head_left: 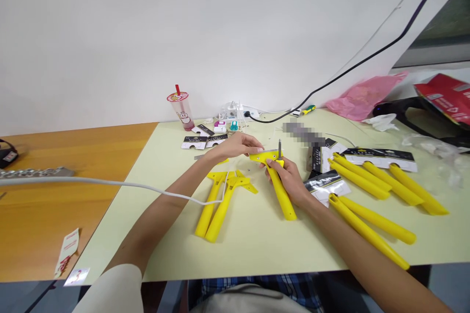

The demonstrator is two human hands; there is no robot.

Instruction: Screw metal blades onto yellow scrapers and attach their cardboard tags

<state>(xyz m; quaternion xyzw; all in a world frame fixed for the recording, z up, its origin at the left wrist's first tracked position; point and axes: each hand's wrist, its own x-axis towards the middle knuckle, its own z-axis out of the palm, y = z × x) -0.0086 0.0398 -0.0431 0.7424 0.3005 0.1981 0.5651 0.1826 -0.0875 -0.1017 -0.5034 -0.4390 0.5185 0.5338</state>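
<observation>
My right hand (pixel 290 181) is wrapped round a yellow plastic scraper handle (pixel 282 198) with a wide head, held tilted over the table. A screwdriver (pixel 280 150) is in the same hand, its dark shaft pointing up. My left hand (pixel 240 145) has its fingers closed at the left end of the scraper's head, where a thin metal edge shows along the top. Its exact fingertip contact is partly hidden. Beneath my left forearm, two similar yellow scraper handles (pixel 219 205) lie side by side, with a metal strip (pixel 199 157) behind them.
Several yellow tubes (pixel 370 217) and black-and-white cards (pixel 380 157) lie at the right. A lidded cup (pixel 181 112) stands at the back, left of a power strip (pixel 231 112). A white cable (pixel 147 186) crosses my left forearm. A pink bag (pixel 363 98) lies back right.
</observation>
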